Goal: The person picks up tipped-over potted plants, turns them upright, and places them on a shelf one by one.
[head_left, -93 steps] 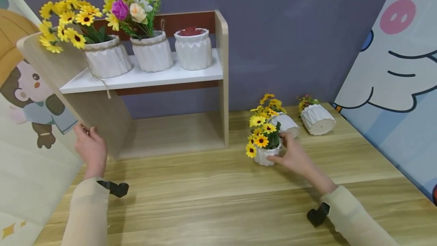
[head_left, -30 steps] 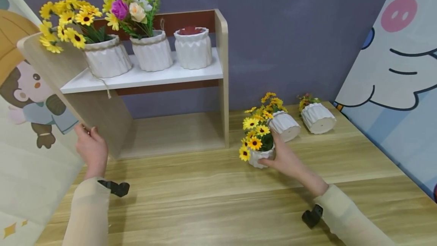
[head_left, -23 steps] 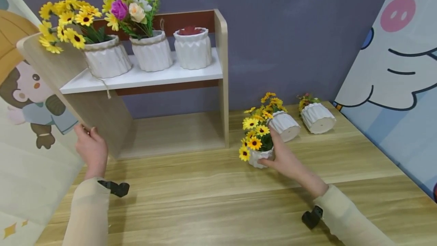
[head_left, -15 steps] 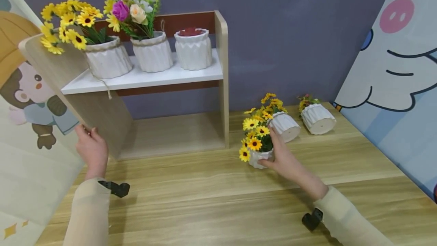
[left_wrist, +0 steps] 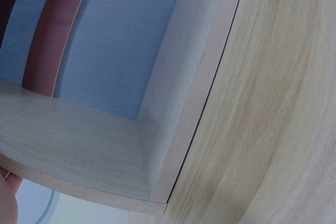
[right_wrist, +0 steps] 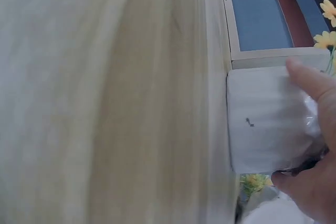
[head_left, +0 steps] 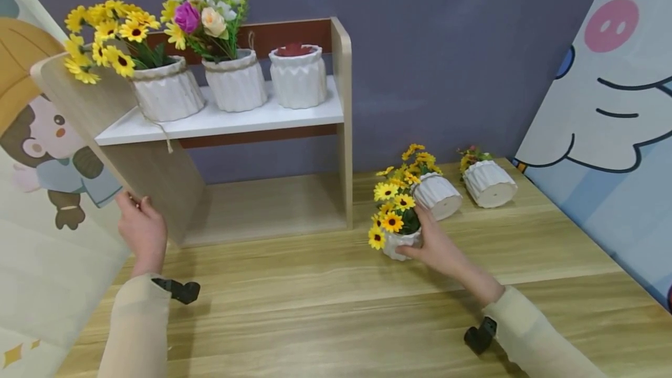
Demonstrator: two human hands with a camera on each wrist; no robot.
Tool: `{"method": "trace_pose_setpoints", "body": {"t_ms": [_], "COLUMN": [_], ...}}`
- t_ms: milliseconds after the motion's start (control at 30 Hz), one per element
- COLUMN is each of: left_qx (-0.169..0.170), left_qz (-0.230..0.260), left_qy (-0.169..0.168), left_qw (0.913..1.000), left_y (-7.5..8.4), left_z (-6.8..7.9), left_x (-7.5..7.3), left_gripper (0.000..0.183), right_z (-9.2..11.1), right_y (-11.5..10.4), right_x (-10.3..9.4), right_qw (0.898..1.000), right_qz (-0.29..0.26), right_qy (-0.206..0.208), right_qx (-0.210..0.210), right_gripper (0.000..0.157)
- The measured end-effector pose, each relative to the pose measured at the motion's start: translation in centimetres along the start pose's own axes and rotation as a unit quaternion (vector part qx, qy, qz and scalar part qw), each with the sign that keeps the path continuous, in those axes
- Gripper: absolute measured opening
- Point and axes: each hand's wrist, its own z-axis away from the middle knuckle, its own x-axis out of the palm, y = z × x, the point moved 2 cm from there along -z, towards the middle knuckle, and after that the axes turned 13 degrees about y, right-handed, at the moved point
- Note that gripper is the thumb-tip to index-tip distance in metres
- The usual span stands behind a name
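Observation:
My right hand grips a small white ribbed flowerpot holding yellow daisy-like flowers, its thumb in front and fingers at the far side. In the right wrist view the pot's pale base faces the camera, the thumb and a finger on either side. My left hand holds the front edge of the left side panel of a small wooden shelf; in the left wrist view, fingers show at that panel's edge. Behind the right hand another white pot of yellow flowers lies tipped over.
On the white upper board stand a pot of yellow flowers, a mixed bouquet pot and a pot with a dark red top. One more tipped pot lies at the back right of the wooden table.
The right hand and its flowerpot have shifted slightly left and toward me since the earliest frame, then stayed nearly still. The left hand keeps its place on the shelf.

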Motion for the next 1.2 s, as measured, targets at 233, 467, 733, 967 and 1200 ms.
{"method": "trace_pose_setpoints", "body": {"t_ms": [233,467,733,967,1200], "left_qx": [-0.003,-0.007,0.000,0.011,0.006], "left_qz": [-0.001,-0.003,-0.004,0.004,0.004], "left_qy": [-0.003,-0.011,-0.005,0.011,0.013], "left_qw": [1.0000,0.9999,1.0000,0.9999,0.9999], "left_y": [-0.1,-0.2,0.0,0.2,0.1], "left_z": [-0.1,0.0,0.1,0.2,0.0], "left_x": [0.1,0.0,0.0,0.0,0.1], "left_gripper": [0.031,0.033,0.031,0.030,0.030], "right_z": [-0.2,0.0,0.0,-0.1,-0.3], "right_y": [0.2,0.1,0.3,0.1,-1.8], "right_x": [0.5,1.0,1.1,0.9,0.7], "right_qw": [0.998,0.996,0.994,0.994,0.997], "right_qz": [-0.039,-0.026,-0.010,-0.007,-0.006], "right_qy": [0.015,0.049,0.052,0.044,0.057], "right_qx": [0.048,0.065,0.091,0.096,0.055], "right_gripper": [0.111,0.108,0.109,0.107,0.101]}}
